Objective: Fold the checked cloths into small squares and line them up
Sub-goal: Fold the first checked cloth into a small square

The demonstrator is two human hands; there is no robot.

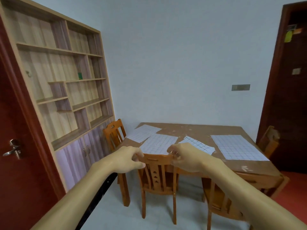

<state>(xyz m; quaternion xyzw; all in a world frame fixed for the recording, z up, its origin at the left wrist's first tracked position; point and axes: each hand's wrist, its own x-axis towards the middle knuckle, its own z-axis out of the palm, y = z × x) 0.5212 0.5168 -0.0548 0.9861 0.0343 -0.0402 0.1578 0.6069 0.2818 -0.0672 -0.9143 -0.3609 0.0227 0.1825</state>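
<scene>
Several white checked cloths lie spread on a wooden table (pixel 191 130): one at the far left corner (pixel 143 132), one beside it (pixel 159 143), a smaller crumpled one with dark lines (pixel 199 144), and a large one at the right (pixel 237 147). In front of the table stands a wooden chair (pixel 157 176). My left hand (pixel 127 161) grips the left end of its top rail and my right hand (pixel 184 157) grips the right end. Neither hand touches a cloth.
A second chair (pixel 113 134) stands at the table's left end, a third (pixel 221 201) at its near side to the right, a fourth (pixel 268 141) at the far right. A tall shelf unit (pixel 66 80) lines the left wall, beside a red door (pixel 15 146).
</scene>
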